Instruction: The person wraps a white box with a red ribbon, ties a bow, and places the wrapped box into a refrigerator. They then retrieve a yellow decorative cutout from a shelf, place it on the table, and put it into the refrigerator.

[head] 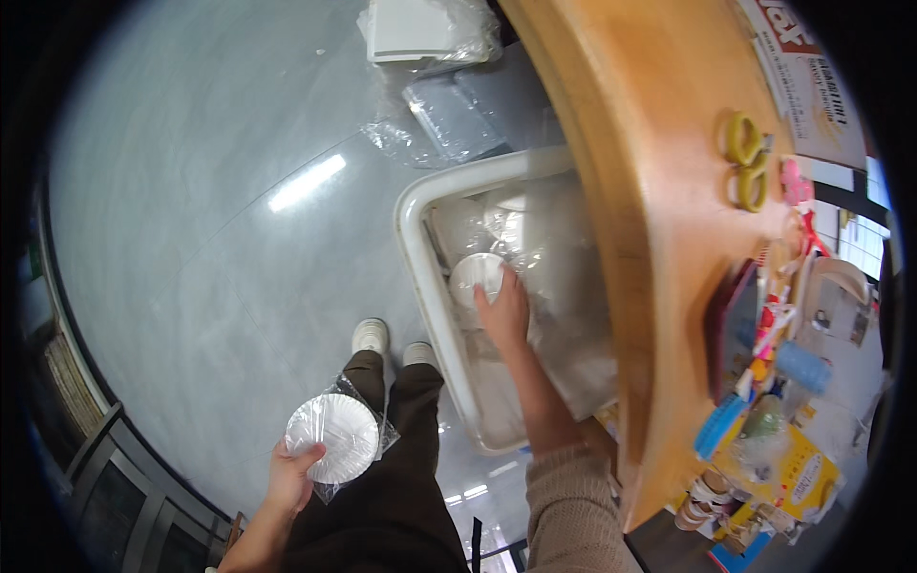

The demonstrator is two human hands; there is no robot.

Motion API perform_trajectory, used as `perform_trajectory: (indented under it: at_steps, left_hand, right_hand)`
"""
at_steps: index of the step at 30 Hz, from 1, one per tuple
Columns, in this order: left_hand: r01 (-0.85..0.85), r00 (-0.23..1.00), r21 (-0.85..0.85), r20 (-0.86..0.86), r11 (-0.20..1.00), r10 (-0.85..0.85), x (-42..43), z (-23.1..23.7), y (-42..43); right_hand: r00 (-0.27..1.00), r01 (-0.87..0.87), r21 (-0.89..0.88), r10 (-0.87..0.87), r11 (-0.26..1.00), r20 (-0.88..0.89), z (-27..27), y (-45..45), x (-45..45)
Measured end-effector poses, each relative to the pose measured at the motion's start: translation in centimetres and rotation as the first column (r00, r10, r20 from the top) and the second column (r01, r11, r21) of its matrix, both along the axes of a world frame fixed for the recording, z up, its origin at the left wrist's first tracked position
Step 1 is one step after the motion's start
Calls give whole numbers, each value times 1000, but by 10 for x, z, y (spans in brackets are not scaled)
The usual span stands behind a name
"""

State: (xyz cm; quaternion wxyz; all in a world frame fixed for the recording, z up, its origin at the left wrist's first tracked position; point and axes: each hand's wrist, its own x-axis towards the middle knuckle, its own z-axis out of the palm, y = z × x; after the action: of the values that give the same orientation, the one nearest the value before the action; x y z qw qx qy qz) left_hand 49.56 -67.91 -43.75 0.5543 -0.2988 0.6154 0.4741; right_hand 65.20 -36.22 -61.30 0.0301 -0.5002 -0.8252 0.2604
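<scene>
My left hand (295,469) holds a clear-wrapped pack of white paper plates (344,438) with fluted rims, thumb on top, above my legs at the lower left. White cutlery seems to lie under the film. Inside a large white plastic tub (423,315) on the floor, my right hand (505,308) has its thumb and fingers at the edge of another wrapped round white pack (473,278). More film-wrapped white packs (458,222) lie around it in the tub. The tub's right part is hidden beneath the table edge.
A curved wooden table (688,143) overhangs the tub. On it are yellow-handled scissors (746,161), a blue roll (804,367), a blue brush-like item (716,426) and assorted packaging. Film-wrapped items (458,118) and a bagged white stack (412,32) stand beyond the tub. My shoes (370,335) are beside it.
</scene>
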Motion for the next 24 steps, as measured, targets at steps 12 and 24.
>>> perform_trajectory:
  at_steps: [12,24]
  left_hand:
    - [-297,952,102,110,950,286,-2,58,-10]
    - [-30,900,552,-348,833,263,-44,257,53]
  right_hand:
    - [954,300,-65,-300,952,2,83,-56,45]
    - [906,-192,-634,-112,749,-408,430,-145,-71]
